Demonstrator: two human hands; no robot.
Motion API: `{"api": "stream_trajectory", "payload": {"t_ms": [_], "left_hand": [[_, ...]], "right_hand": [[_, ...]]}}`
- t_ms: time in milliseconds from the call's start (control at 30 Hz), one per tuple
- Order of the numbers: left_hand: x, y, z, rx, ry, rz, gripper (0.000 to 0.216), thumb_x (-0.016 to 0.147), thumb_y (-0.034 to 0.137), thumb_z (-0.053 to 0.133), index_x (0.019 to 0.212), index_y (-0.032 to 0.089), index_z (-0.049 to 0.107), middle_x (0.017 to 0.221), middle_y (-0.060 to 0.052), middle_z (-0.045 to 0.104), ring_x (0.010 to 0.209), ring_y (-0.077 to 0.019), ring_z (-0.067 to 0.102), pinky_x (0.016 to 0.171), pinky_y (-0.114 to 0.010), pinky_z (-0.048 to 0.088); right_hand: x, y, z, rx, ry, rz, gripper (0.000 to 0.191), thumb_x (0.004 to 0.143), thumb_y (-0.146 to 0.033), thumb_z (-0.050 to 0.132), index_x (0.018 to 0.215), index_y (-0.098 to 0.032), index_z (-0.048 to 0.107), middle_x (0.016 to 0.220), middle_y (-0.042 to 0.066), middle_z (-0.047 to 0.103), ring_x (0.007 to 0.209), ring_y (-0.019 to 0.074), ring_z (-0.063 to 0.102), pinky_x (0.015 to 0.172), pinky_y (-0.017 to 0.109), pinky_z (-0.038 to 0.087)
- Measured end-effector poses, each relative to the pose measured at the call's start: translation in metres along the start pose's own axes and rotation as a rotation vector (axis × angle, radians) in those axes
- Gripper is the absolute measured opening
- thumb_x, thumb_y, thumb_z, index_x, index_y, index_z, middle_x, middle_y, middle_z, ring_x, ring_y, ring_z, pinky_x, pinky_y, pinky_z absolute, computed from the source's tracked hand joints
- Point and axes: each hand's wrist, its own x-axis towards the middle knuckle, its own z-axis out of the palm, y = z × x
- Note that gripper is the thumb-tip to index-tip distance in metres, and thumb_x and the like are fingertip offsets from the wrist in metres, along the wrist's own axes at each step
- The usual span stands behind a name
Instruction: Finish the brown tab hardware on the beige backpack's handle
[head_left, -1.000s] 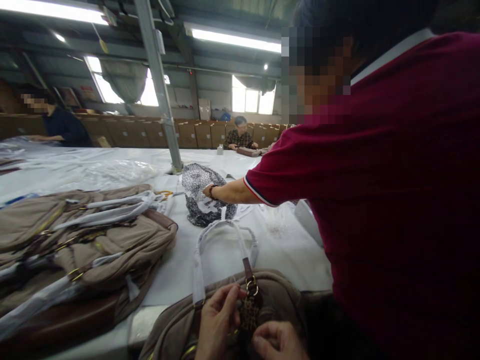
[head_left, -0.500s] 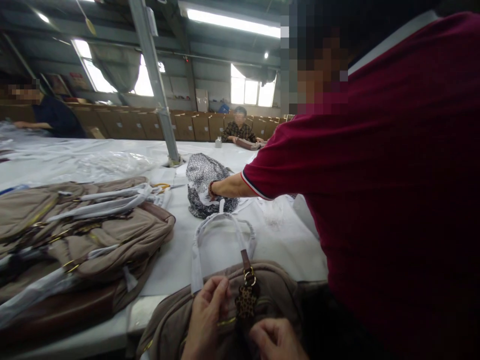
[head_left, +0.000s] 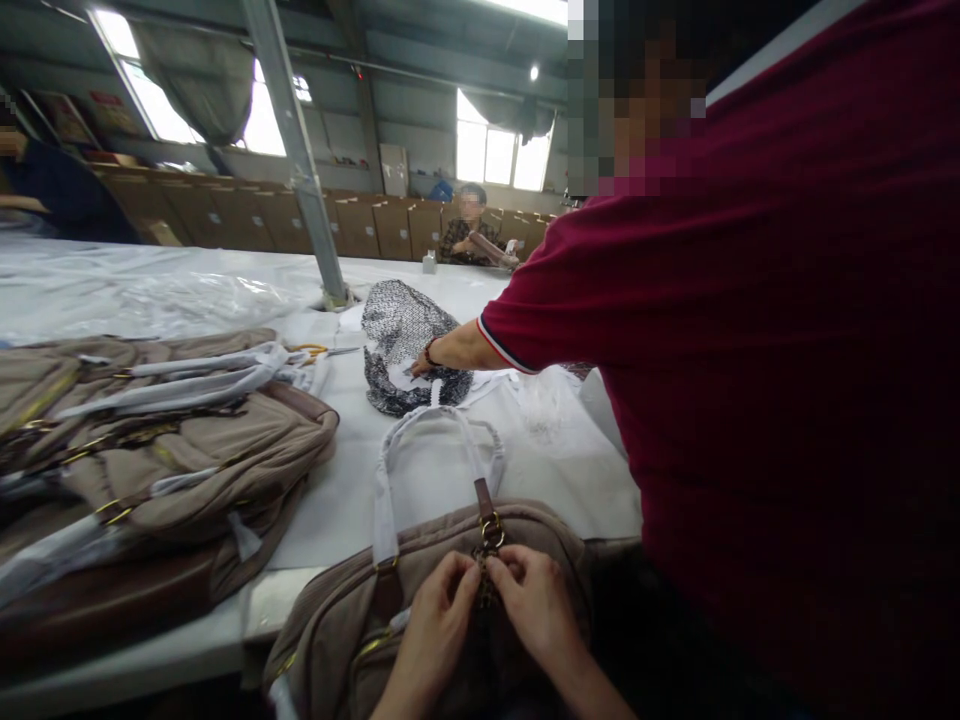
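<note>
A taupe handbag (head_left: 420, 570) lies at the table's near edge, its handles (head_left: 439, 450) wrapped in white paper. My left hand (head_left: 437, 628) and my right hand (head_left: 536, 608) meet just below the bag's gold ring (head_left: 491, 528). Both hands pinch the small leopard-print tag (head_left: 486, 590) that hangs from that ring, and their fingers hide most of it.
A stack of similar taupe bags (head_left: 150, 450) fills the table's left side. A person in a maroon shirt (head_left: 750, 350) stands close on my right, reaching to a dark patterned bag (head_left: 401, 335). Orange-handled scissors (head_left: 315, 351) lie beyond. A steel post (head_left: 300, 170) rises from the table.
My right hand has come up from below the bag to join the left at the hanging tag. The view has tilted down a little. The neighbour's arm stays on the patterned bag.
</note>
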Motion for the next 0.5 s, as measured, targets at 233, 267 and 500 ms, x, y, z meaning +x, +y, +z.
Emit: {"api": "stream_trajectory", "payload": {"t_ms": [233, 267, 500], "left_hand": [[-0.006, -0.003, 0.003, -0.171, 0.007, -0.118, 0.033, 0.078, 0.051, 0.053, 0.074, 0.019, 0.054, 0.068, 0.003, 0.052, 0.071, -0.0157, 0.049, 0.067, -0.024, 0.041], [-0.006, -0.002, 0.003, -0.184, 0.013, -0.126, 0.032, 0.078, 0.051, 0.054, 0.076, 0.019, 0.054, 0.07, 0.002, 0.054, 0.072, -0.0161, 0.05, 0.068, -0.024, 0.042], [-0.004, -0.005, 0.008, -0.192, -0.036, -0.118, 0.03, 0.077, 0.047, 0.058, 0.073, 0.017, 0.057, 0.066, 0.001, 0.056, 0.065, -0.0149, 0.05, 0.061, -0.023, 0.042]], "right_hand": [[0.001, 0.009, -0.004, 0.123, -0.041, 0.053, 0.025, 0.074, -0.036, 0.062, 0.084, -0.014, 0.07, 0.078, 0.006, 0.068, 0.06, 0.0146, 0.057, 0.054, 0.024, 0.043], [0.002, 0.011, -0.004, 0.208, -0.084, 0.097, 0.029, 0.072, -0.037, 0.063, 0.087, -0.013, 0.069, 0.077, 0.007, 0.068, 0.056, 0.0133, 0.055, 0.049, 0.023, 0.042], [0.008, 0.016, -0.007, 0.556, -0.282, 0.253, 0.045, 0.066, -0.047, 0.071, 0.088, -0.008, 0.066, 0.059, -0.002, 0.056, 0.041, 0.003, 0.039, 0.038, 0.015, 0.027]]}}
